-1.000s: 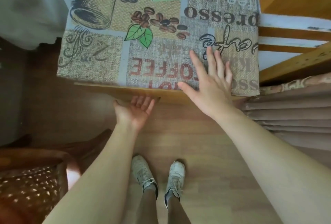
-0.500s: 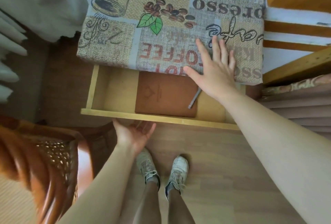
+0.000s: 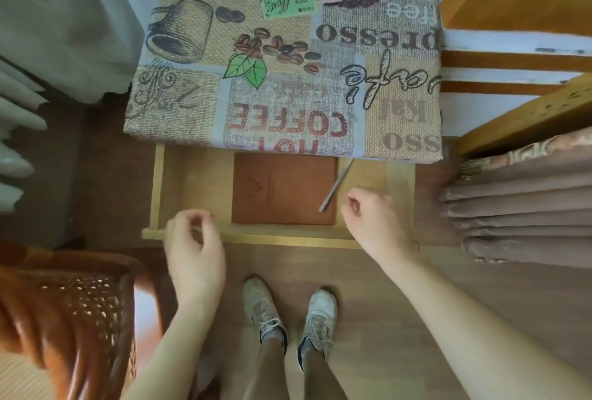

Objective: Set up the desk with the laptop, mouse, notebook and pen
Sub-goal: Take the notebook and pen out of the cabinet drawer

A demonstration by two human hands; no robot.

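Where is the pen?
The pen lies slanted in the open drawer below the desk, on the right edge of the brown notebook, near the right hand.

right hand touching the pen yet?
Apart. The head view shows the right hand, fingers loosely curled, holding nothing, with a strip of brown notebook visible between it and the pen tip.

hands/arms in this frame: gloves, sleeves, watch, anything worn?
Nothing worn that shows. The left hand and right hand are bare, no gloves, and no rings, watch or bands can be made out. Both forearms are bare to the frame edge, no sleeves in view.
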